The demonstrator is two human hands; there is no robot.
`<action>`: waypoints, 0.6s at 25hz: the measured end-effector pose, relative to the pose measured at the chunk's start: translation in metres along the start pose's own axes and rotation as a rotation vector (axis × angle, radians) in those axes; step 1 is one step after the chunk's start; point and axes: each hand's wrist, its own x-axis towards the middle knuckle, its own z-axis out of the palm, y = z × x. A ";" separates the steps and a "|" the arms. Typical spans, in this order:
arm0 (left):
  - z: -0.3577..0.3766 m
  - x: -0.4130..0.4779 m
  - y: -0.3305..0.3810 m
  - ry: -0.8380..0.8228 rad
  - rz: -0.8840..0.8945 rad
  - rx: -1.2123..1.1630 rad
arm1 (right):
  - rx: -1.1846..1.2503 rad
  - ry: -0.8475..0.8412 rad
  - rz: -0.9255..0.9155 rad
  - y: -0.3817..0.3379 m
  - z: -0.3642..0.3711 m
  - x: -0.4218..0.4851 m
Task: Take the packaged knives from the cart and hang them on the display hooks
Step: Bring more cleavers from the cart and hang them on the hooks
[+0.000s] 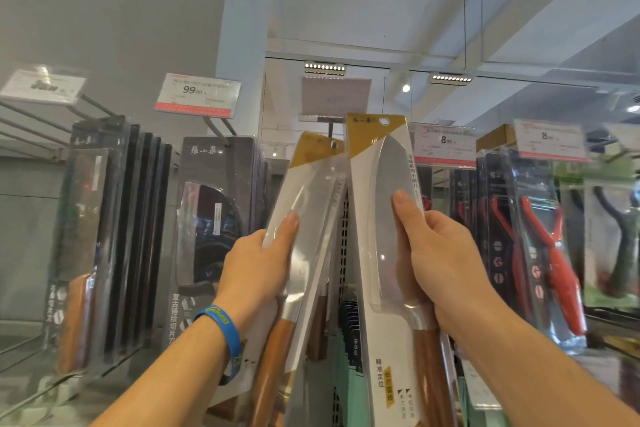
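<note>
Head view, the only one supplied. The cart is not in view; both knives are raised before the rack. The left pack [311, 204] lies just left of centre, leaning toward 1 o'clock, with its gold top corner at the display hook [330, 130]; whether it is threaded on cannot be told. The right pack [381, 253] stands just right of centre, near upright, its hang hole [383, 121] at 12 o'clock of the card and clear of any hook. The left hand [256, 270] grips its pack at mid-blade, thumb clamped on the front and fingers hidden behind. The right hand [446, 260] holds its pack likewise, thumb pressed on the clear blister. In my judgement each pack is a stiff card under slick plastic, bottom-heavy from steel blade and wooden handle. A mid-card pinch at the edge suits it, and the thin card round the hole is the weak spot. Legible writing: a price tag [197, 95] at 10 o'clock reads "99.00". Another tag [445, 146] at 2 o'clock reads "8.90". The dark cleaver pack [214, 218] at 9 o'clock bears 张小泉, and the right pack reads 精准定位 low down. The lettering on the blue wristband [221, 333] is too blurred to read.
</note>
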 end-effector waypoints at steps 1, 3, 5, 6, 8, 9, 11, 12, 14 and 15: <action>0.001 0.004 -0.002 -0.023 -0.029 0.000 | -0.006 -0.004 -0.005 0.000 0.000 0.001; 0.006 0.015 -0.005 -0.060 -0.068 0.030 | -0.014 -0.017 -0.012 0.000 0.002 0.002; 0.013 0.029 -0.006 -0.133 -0.139 0.026 | 0.000 -0.027 -0.007 0.001 0.004 0.004; 0.018 0.035 -0.006 -0.185 -0.192 0.016 | 0.003 -0.024 -0.005 0.003 0.005 0.004; 0.027 0.043 -0.002 -0.280 -0.289 0.044 | 0.007 -0.016 -0.004 0.004 0.007 0.003; 0.031 0.043 0.001 -0.328 -0.325 0.083 | 0.010 -0.018 -0.003 0.004 0.008 0.003; 0.034 0.042 0.013 -0.374 -0.299 0.177 | 0.014 -0.027 -0.006 0.003 0.007 0.002; 0.032 0.042 0.022 -0.324 -0.219 0.214 | 0.009 -0.033 -0.008 0.002 0.006 0.002; 0.015 0.043 0.049 -0.101 -0.013 0.128 | 0.001 -0.032 -0.004 0.002 0.006 0.003; 0.003 0.044 0.067 -0.004 0.085 0.003 | 0.003 -0.030 0.001 0.002 0.006 0.003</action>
